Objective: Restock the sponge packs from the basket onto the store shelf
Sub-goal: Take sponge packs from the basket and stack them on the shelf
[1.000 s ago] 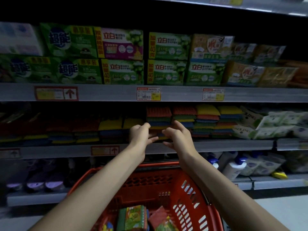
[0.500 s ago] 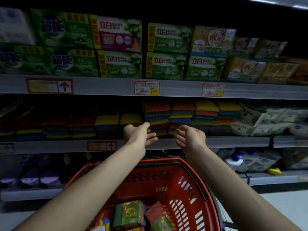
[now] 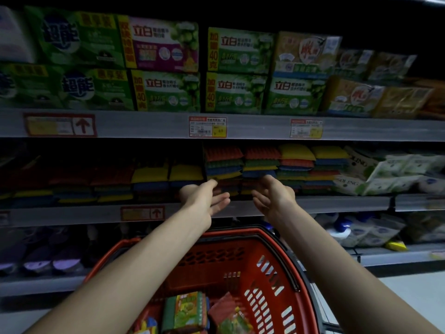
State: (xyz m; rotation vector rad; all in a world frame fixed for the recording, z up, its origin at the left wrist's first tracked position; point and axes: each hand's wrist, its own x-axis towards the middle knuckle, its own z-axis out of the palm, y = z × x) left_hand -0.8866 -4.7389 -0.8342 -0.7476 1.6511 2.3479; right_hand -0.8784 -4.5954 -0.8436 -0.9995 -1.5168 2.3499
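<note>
- Your grey metal middle shelf (image 3: 337, 203) fades into dark at the left, so you cannot count the stacks there.
- The red slotted plastic basket (image 3: 265, 280) is cut off by the bottom edge. About three wrapped sponge packs (image 3: 185, 309) show inside.
- Four lit stacks of coloured sponges (image 3: 260, 165) sit just beyond your fingers (image 3: 221, 198).
- Your left hand (image 3: 204, 201) and right hand (image 3: 274, 198) hold nothing, fingers loosely spread.

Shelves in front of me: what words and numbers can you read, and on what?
"超能": left green boxes.
"立白": middle green boxes, purple box.
"加量40克": yellow strip on a middle green box.
"SOLING": white packs, letters partly hidden.
Price tags, basket packs: too blurred to read.
</note>
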